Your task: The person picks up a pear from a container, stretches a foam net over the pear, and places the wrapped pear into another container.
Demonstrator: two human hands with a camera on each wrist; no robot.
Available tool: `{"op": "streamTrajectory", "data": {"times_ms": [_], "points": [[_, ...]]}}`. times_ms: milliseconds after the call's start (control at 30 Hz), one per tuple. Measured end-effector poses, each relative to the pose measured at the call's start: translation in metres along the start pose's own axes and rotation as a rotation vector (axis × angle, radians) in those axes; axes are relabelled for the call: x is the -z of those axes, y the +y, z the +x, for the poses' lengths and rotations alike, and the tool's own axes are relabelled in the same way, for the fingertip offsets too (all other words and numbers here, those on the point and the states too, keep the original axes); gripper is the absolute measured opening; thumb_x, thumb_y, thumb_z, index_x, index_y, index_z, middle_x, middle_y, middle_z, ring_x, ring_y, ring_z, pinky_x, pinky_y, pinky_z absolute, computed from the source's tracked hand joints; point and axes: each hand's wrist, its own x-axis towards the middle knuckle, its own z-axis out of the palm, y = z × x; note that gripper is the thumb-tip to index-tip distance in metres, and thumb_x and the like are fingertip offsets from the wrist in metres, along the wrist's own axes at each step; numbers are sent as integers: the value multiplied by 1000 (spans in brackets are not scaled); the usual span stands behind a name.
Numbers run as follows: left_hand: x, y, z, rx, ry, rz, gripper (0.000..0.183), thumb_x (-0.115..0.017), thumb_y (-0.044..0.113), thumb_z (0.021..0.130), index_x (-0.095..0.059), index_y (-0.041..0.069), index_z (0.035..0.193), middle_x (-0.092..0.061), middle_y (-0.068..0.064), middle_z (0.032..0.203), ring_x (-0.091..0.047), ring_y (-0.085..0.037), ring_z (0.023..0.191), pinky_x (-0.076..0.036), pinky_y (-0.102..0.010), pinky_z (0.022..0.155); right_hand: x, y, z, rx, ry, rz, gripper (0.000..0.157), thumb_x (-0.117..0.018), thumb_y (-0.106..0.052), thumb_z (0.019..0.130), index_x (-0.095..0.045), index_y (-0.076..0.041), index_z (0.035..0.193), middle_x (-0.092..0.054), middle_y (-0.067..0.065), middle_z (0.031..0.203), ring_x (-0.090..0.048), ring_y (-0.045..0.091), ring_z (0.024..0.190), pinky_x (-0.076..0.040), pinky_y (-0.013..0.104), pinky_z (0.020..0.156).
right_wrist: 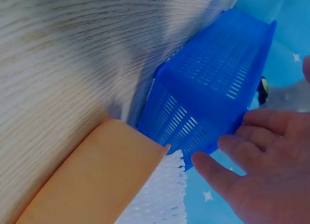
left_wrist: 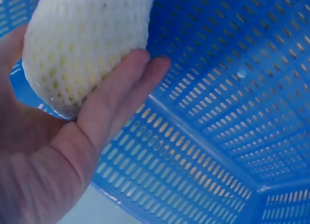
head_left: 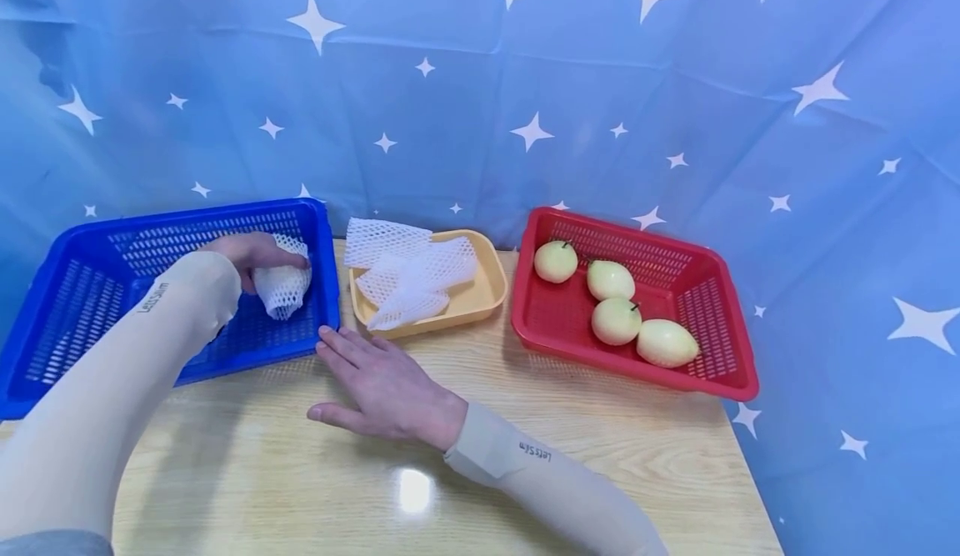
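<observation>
Inside the blue basket (head_left: 225,356) my left hand (head_left: 251,254) grips a pear in a white foam net (head_left: 285,289). In the left wrist view, yellowish fruit shows through the mesh of the netted pear (left_wrist: 82,64), with thumb and fingers on either side of it. My right hand (head_left: 390,385) is spread with fingers straight, its fingertips right at the near right corner of the blue basket. The right wrist view shows those fingers (right_wrist: 264,149) beside the basket's rim.
A yellow tray (head_left: 491,281) with several loose white foam nets (head_left: 412,268) stands between the baskets. To the right, a red basket (head_left: 555,335) holds several bare pears (head_left: 617,321). All rest on a wooden table (head_left: 300,489) against a blue star-patterned cloth (head_left: 465,106).
</observation>
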Motion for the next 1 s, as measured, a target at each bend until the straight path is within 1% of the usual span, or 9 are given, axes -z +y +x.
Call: {"op": "streamTrajectory", "data": {"times_ms": [67,167,267,367,500,700,800,933,1000], "points": [[0,-4,1,10,-13,-19,91,-54,56,102,-29,-22,143,-50,-37,128,-58,-43,109,-60,-45,89,1,0,0,5,-6,9,82,-29,-67,105,-25,-11,165,-12,5,172,-18,23,157,-26,43,124],[1,-11,-1,15,-50,-72,103,-51,60,102,-13,-23,149,-36,-42,141,-51,-52,124,-55,-52,99,1,0,0,19,-11,45,82,-30,-67,105,-24,-12,165,-11,4,173,-15,23,158,-23,41,125],[4,-16,-4,13,-61,-56,113,-50,66,100,-3,-25,149,-26,-47,146,-47,-59,128,-52,-58,99,1,1,-2,41,-9,91,80,-35,-64,106,-24,-12,165,-10,4,173,-12,25,158,-19,39,126],[5,-17,-9,16,-64,-28,121,-52,70,97,3,-24,150,-18,-50,149,-45,-62,128,-51,-60,100,1,4,-7,53,9,130,78,-38,-62,106,-25,-12,165,-11,4,172,-11,25,158,-16,36,126],[7,-15,-13,1,-80,-40,123,-51,70,98,11,-23,150,-6,-50,153,-35,-64,135,-45,-62,105,6,12,-17,35,40,208,77,-42,-59,107,-25,-12,165,-12,3,172,-10,23,158,-13,34,126],[9,-12,-19,-73,-63,-22,119,-49,64,101,16,-24,148,3,-50,153,-22,-66,139,-40,-67,106,22,27,-38,-42,91,305,74,-45,-58,106,-30,-13,164,-19,1,171,-13,23,158,-19,41,126],[10,-10,-25,-118,4,21,119,-50,62,102,20,-23,146,8,-50,154,-13,-69,140,-33,-73,108,29,35,-50,-91,117,323,73,-42,-60,106,-33,-16,163,-18,-2,171,-16,24,158,-23,45,125],[9,-5,-35,-181,179,157,116,-54,58,102,14,-23,149,-1,-53,152,-13,-71,138,-23,-77,110,33,47,-71,-164,164,341,73,-41,-64,105,-35,-18,162,-18,-6,172,-18,22,157,-26,48,123],[9,-1,-40,-214,263,208,113,-57,55,101,11,-20,152,-6,-53,153,-14,-70,138,-21,-78,110,33,55,-85,-204,200,354,74,-42,-64,104,-37,-19,162,-20,-7,171,-21,20,157,-27,48,123]]}}
